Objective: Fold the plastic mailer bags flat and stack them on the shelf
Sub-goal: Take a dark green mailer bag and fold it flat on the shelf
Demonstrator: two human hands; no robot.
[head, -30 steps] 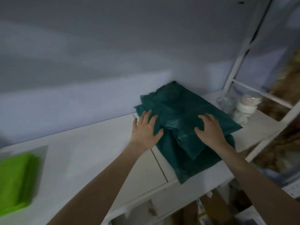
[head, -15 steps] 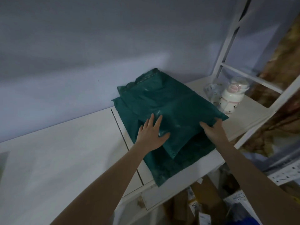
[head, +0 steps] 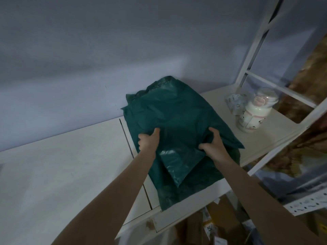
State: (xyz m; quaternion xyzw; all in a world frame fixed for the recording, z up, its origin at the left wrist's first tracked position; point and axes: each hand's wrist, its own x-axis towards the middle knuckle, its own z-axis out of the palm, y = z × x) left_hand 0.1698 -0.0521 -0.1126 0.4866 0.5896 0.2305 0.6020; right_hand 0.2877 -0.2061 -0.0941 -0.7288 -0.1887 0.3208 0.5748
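A pile of dark green plastic mailer bags (head: 177, 114) lies on the white shelf (head: 261, 138), against the wall. My left hand (head: 148, 141) grips the pile's left side, thumb on top and fingers tucked under the upper layers. My right hand (head: 213, 145) grips the right part of the pile, fingers curled into the plastic. A smaller folded green piece (head: 177, 165) sticks out between my forearms, on top of the lowest bag, whose corner reaches the shelf's front edge.
A white jar with a pink lid (head: 254, 112) and a small clear packet (head: 236, 104) stand on the shelf to the right of the pile. White frame bars (head: 254, 50) rise at the right. Cardboard boxes (head: 223, 221) sit below the shelf.
Both hands went from lying flat on the top bag to gripping the pile's sides. The view shifted right, so the light green stack at the far left is out of sight.
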